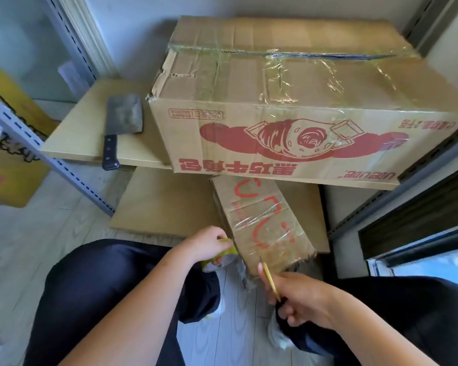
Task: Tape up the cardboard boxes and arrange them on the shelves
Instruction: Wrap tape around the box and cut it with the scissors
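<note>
**Two boxes, one roll of tape, one cleaver**

Two cardboard boxes are on the rack. The big box (288, 101), printed in red with a croissant picture, sits on the upper shelf board (72, 133), its top seam crossed with shiny clear tape and its front edge hanging past the board. The small box (262, 223), marked with red curved strokes, lies below the big box on the lower shelf board (156, 204), one end tucked under the big box and the other end pointing out toward the person's knees.

One roll of tape (222, 256) is against the left side of the small box, near its outer end. The left hand (204, 244) holds that roll, fingers curled over its rim. The right hand (299, 297) pinches one thin yellow blade (270, 278) between thumb and fingers, the tip resting at the small box's outer end.

One cleaver (119, 128) with a black handle lies flat on the upper shelf board, just left of the big box. One yellow bag (8, 143) stands farther left, behind the grey rack post (50, 157).
</note>
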`<state>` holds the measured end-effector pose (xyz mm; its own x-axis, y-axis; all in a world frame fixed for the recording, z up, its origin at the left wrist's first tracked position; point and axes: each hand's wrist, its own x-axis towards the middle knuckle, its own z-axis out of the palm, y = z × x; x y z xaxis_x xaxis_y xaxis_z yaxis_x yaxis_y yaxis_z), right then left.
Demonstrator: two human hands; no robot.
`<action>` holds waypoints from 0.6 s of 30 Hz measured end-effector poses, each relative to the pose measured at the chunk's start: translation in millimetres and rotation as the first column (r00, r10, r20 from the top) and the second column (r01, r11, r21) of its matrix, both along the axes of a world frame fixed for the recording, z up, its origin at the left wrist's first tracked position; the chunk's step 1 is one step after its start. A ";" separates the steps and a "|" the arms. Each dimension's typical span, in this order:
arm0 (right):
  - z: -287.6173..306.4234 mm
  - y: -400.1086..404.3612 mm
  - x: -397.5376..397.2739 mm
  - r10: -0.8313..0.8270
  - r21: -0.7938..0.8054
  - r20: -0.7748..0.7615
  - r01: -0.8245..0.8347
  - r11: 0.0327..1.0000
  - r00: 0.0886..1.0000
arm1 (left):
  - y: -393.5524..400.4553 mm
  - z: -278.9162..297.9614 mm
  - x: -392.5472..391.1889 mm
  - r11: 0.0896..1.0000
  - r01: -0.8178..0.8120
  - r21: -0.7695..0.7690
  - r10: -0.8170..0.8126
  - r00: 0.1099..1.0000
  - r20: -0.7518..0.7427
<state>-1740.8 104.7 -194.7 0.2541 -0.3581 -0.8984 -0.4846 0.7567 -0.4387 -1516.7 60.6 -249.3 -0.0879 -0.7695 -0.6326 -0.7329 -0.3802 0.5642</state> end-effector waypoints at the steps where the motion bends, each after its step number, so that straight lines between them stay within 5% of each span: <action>1: -1.2 5.5 5.3 0.040 0.082 0.034 -0.042 0.996 0.999 | 1.5 1.1 2.9 1.000 -0.008 -0.007 0.008 1.000 -0.011; 8: -20.8 7.5 21.6 0.048 0.248 0.166 -0.089 0.965 0.985 | 7.1 -4.0 17.5 1.000 -0.014 -0.001 0.014 0.999 -0.044; 18: -46.2 3.4 53.9 -0.072 0.171 0.135 0.048 0.984 0.988 | 3.4 -20.8 30.4 0.999 0.036 0.001 -0.036 0.999 -0.001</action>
<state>-1686.9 108.1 -240.9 0.3642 -0.2247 -0.9038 -0.3788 0.8508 -0.3642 -1486.3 64.0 -270.1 -0.1161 -0.7650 -0.6335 -0.7455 -0.3544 0.5645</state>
